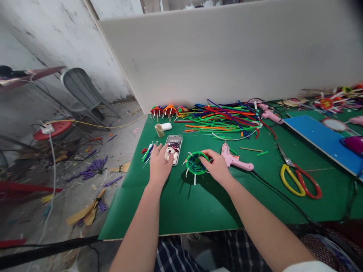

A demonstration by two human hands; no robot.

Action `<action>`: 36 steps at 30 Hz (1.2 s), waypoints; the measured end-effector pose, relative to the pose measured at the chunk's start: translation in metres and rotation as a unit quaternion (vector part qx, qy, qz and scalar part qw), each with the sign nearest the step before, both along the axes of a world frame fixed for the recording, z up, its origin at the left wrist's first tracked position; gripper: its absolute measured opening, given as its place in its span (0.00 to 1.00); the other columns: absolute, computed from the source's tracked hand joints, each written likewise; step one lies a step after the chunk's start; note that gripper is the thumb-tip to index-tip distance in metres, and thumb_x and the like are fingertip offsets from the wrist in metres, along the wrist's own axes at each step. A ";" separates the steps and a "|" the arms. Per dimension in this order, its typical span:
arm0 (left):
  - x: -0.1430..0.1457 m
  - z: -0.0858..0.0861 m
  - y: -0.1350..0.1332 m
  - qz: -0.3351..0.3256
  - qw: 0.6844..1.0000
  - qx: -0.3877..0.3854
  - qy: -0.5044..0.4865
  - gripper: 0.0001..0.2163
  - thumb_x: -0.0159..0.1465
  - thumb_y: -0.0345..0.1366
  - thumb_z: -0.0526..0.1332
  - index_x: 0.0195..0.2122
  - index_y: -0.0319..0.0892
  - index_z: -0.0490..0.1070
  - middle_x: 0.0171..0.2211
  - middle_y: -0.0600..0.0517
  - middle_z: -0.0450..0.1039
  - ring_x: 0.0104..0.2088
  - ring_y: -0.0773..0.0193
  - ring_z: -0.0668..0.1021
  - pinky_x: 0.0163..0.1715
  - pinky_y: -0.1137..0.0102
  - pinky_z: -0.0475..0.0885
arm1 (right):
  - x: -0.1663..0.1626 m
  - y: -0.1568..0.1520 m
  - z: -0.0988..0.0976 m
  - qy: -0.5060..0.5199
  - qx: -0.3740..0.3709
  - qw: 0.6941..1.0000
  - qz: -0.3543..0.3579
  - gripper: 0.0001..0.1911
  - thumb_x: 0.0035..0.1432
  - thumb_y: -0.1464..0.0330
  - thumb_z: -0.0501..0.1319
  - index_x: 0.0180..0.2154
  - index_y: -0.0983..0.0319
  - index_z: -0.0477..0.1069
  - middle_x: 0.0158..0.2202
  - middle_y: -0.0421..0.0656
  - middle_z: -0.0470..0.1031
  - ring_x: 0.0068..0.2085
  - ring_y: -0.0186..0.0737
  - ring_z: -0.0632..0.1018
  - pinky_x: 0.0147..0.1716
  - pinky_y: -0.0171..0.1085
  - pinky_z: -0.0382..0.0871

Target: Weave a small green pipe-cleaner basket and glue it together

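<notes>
My right hand (pixel 217 166) pinches the rim of a small green pipe-cleaner bowl (pixel 195 169) with dark blue rings inside. White stubs stick out around the bowl's edge, and it is held just above the green table. My left hand (pixel 161 162) has its fingers spread over the left side of a phone (pixel 175 145); the thumb lies at the lit screen, which shows a dog picture and the time. Whether the thumb presses the glass I cannot tell. Short pipe-cleaner pieces (pixel 146 154) lie just left of that hand. Close to my right hand rests a pink glue gun (pixel 236 160).
Scissors (pixel 295 177) with yellow and red handles lie at right, near a blue board (pixel 320 138). A pile of coloured pipe cleaners (pixel 224 115) spreads along the back, beside small red-orange figures (pixel 170 110). A white panel (pixel 227 56) stands behind. The glue gun's black cord crosses the right front.
</notes>
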State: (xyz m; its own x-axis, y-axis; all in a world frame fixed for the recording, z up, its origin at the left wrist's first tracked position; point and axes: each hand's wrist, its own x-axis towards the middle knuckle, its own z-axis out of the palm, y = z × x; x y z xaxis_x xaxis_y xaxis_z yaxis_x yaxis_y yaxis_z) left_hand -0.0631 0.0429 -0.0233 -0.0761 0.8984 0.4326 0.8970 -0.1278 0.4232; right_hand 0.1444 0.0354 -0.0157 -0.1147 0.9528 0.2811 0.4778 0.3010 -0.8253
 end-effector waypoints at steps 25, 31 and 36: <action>0.004 -0.008 0.009 0.062 0.986 -0.051 0.143 0.25 0.57 0.50 0.50 0.53 0.44 0.60 0.57 0.40 0.53 0.59 0.47 0.50 0.53 0.47 0.46 | -0.004 -0.001 -0.004 -0.003 -0.048 0.999 0.022 0.11 0.53 0.62 0.52 0.33 0.60 0.68 0.27 0.39 0.69 0.26 0.33 0.67 0.24 0.32 0.60; 0.003 -0.013 0.012 0.066 0.984 -0.063 0.153 0.26 0.57 0.51 0.50 0.54 0.45 0.59 0.58 0.41 0.52 0.59 0.46 0.51 0.53 0.46 0.45 | -0.003 -0.001 -0.004 -0.012 -0.041 0.999 0.016 0.10 0.52 0.63 0.53 0.33 0.60 0.69 0.26 0.39 0.69 0.26 0.33 0.67 0.24 0.32 0.59; 0.003 -0.015 0.014 0.052 0.984 -0.092 0.144 0.27 0.56 0.52 0.49 0.54 0.45 0.59 0.57 0.40 0.53 0.59 0.45 0.50 0.52 0.45 0.46 | -0.003 0.000 -0.005 -0.008 -0.044 0.999 0.018 0.09 0.52 0.63 0.54 0.34 0.60 0.69 0.27 0.38 0.70 0.26 0.32 0.68 0.24 0.31 0.59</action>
State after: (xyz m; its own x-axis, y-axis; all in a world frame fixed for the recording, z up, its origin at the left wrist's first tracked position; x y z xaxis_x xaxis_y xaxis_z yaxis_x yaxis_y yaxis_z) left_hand -0.0603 0.0564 -0.0379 -0.0696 0.9574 0.2801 0.9873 0.0260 0.1566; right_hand 0.1413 0.0352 -0.0207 -0.1530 0.9689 0.1944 0.4814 0.2448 -0.8416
